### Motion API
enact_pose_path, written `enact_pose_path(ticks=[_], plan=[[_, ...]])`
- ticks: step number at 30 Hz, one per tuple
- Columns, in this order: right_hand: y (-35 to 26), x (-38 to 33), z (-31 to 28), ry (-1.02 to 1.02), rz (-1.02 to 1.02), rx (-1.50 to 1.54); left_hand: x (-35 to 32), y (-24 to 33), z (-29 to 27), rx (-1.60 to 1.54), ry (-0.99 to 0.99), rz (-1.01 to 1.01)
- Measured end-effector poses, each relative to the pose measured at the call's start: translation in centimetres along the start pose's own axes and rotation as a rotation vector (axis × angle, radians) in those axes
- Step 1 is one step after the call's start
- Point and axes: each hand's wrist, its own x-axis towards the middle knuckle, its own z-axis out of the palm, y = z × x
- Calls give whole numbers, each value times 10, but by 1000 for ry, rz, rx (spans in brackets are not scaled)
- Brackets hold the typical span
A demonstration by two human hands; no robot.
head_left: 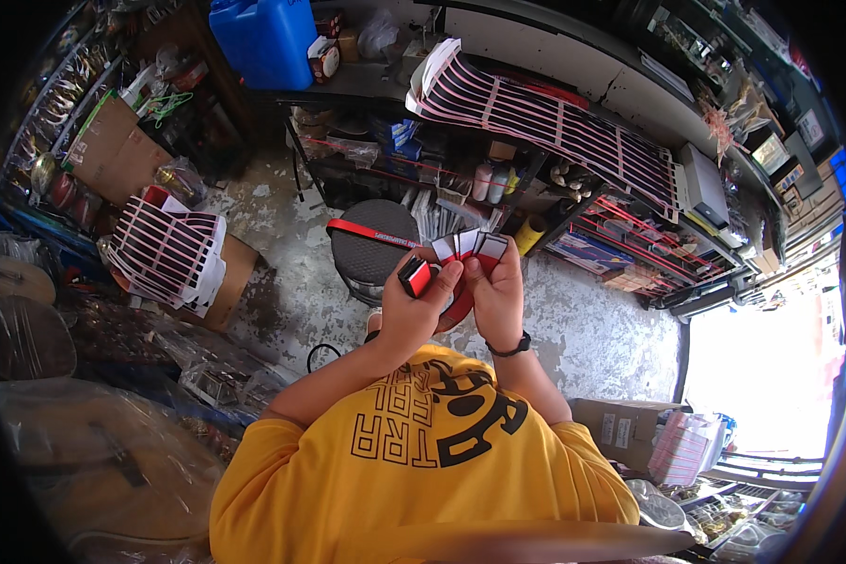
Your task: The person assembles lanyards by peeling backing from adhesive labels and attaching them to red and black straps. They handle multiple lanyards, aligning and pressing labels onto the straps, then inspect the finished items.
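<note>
In front of my chest, both hands are closed around a bundle of red ribbons (pixel 459 308) with white ends fanned out at the top. My left hand (pixel 406 318) pinches the bundle with its thumb. A small red-and-black block-shaped object (pixel 415 276) is also held in that hand; its exact kind is not clear. My right hand (pixel 501 299) grips the ribbons from the other side, its thumb pressed near the white ends. Looped ribbon hangs below the fingers. Just beyond my left hand, one printed red ribbon (pixel 371 231) lies across a round black stool (pixel 374 266).
Striped sheets (pixel 536 117) cover the far shelf top, and a blue jerrycan (pixel 265 42) stands to their left. More striped sheets (pixel 164 249) lie on cardboard at left. A yellow roll (pixel 530 233) stands by the shelf. Cardboard boxes (pixel 620 430) sit at lower right near the bright doorway.
</note>
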Motion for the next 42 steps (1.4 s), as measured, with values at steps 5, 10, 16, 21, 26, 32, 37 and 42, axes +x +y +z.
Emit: enact_pose_path(ticks=[5, 10, 16, 21, 26, 32, 37, 42], plan=[[-1, -1, 0, -15, -15, -14, -1, -1, -1, 8, 10, 12], [-2, -2, 4, 2, -24, -6, -1, -2, -3, 13, 6, 24], [-3, -5, 7, 8, 14, 9, -3, 1, -4, -20, 13, 2], [-1, -5, 7, -3, -11, -17, -4, 1, -4, -29, 13, 2], [2, -4, 7, 9, -31, -14, -4, 1, -5, -22, 12, -3], [2, -5, 8, 13, -26, -21, -5, 3, -5, -5, 15, -2], [0, -5, 10, 19, -21, -7, -5, 5, -5, -17, 8, 0], [-1, -4, 9, 7, -44, -24, -5, 5, -4, -43, 4, -20]])
